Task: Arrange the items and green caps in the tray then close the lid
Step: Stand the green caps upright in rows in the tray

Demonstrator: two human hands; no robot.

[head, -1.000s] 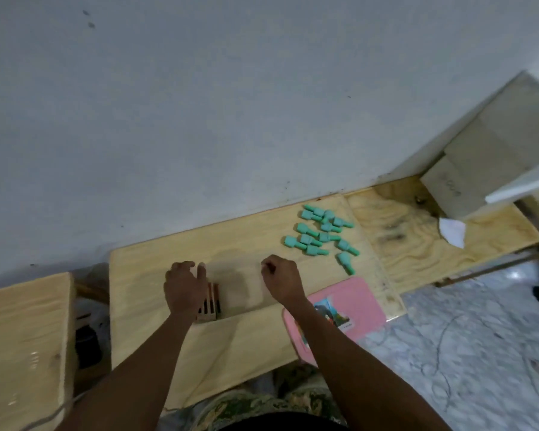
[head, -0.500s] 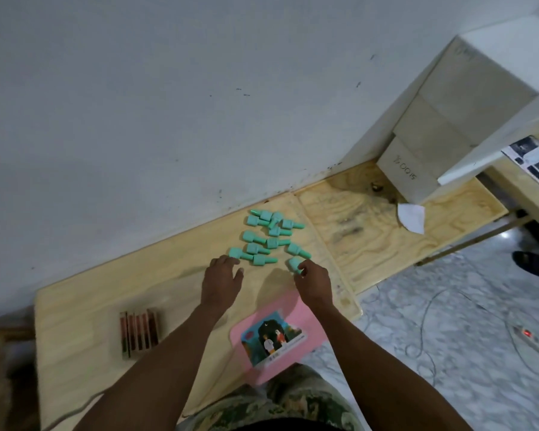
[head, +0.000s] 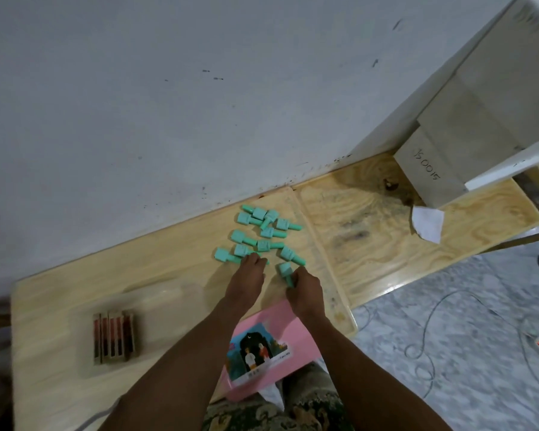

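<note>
1. None of the caps point(head: 263, 234) in tray point(head: 168, 292), only items point(head: 112, 337); loose by the wall point(head: 168, 119).
2. Pinching one cap point(head: 284, 269) with right hand point(head: 305, 293); touching another with left hand point(head: 246, 276), grip unclear.
3. Left: loading caps, shutting lid point(head: 296, 331).

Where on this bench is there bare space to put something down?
Bare wood lies between the tray and the wall, left of the green caps; also on the right board, between the caps and the paper scrap. It is crowded where the left hand and right hand reach the caps, by the pink case.
</note>
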